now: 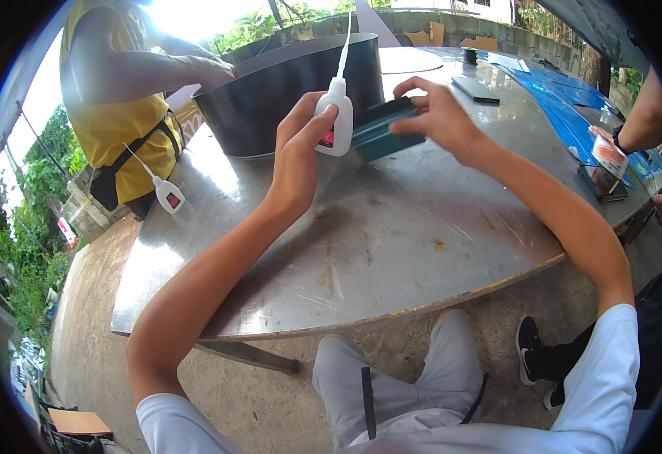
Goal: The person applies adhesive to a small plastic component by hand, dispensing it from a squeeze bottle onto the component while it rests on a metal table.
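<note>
Head view: both bare hands are raised above the metal tabletop (391, 234), near each other.
Left-hand grip: the left hand (299, 144) is closed round a white bottle (336, 129), thumb across its front, thin nozzle (346, 49) pointing up.
Right-hand grip: the right hand (441, 121) pinches a teal block (388, 136) with a black upper part, thumb and fingers closed on its right end.
Bottle handling: a light squeeze with the nozzle upright should best avoid drips; the long tip probably bends easily.
Block handling: a firm pinch, held clear of the nozzle, seems wise.
Bottle contents: level hidden by the white wall.
Second bottle: a similar nozzled bottle (170, 198) is on the tabletop's left side; fill unclear.
Black shell: the open-topped black shell (289, 102) sits behind the hands; its bottom is hidden.
</note>
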A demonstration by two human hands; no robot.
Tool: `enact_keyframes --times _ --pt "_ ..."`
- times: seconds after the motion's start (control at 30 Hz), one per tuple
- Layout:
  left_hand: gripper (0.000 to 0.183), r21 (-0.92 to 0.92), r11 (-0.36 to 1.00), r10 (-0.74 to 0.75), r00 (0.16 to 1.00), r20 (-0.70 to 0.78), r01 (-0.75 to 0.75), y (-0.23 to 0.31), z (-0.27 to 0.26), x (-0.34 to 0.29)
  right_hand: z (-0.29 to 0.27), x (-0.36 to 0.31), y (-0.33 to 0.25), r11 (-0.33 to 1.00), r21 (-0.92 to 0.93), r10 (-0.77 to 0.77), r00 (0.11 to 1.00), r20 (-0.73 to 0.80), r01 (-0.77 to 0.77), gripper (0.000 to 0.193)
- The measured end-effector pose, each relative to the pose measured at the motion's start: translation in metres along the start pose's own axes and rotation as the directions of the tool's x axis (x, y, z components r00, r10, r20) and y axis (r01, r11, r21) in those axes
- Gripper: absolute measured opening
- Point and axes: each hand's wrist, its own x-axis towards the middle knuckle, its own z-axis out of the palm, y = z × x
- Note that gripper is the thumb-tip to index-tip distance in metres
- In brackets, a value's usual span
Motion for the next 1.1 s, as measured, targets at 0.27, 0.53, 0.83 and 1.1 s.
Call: enact_keyframes --times 0.27,0.53,0.83,1.1 --pt "0.036 0.045 0.999 -0.003 1.0 -0.018 0.004 -0.004 -0.006 0.003 -0.023 0.022 0.007 0.956 0.171 -0.168 0.925 -0.342 0.237 0.03" --pt "0.036 0.016 0.999 -0.031 0.996 -0.081 0.033 -0.004 -0.002 0.003 -0.023 0.019 -0.002 0.89 0.266 -0.262 0.893 -0.366 0.37 0.048" --pt "0.036 0.033 0.996 -0.077 0.992 -0.099 0.08 -0.003 0.0 0.002 -0.013 0.017 -0.006 0.801 0.443 -0.269 0.904 -0.333 0.401 0.04" --pt "0.033 -0.033 0.991 -0.135 0.99 -0.045 0.133 -0.007 0.005 -0.001 -0.009 0.01 -0.002 0.859 0.412 -0.166 0.926 -0.34 0.305 0.038"
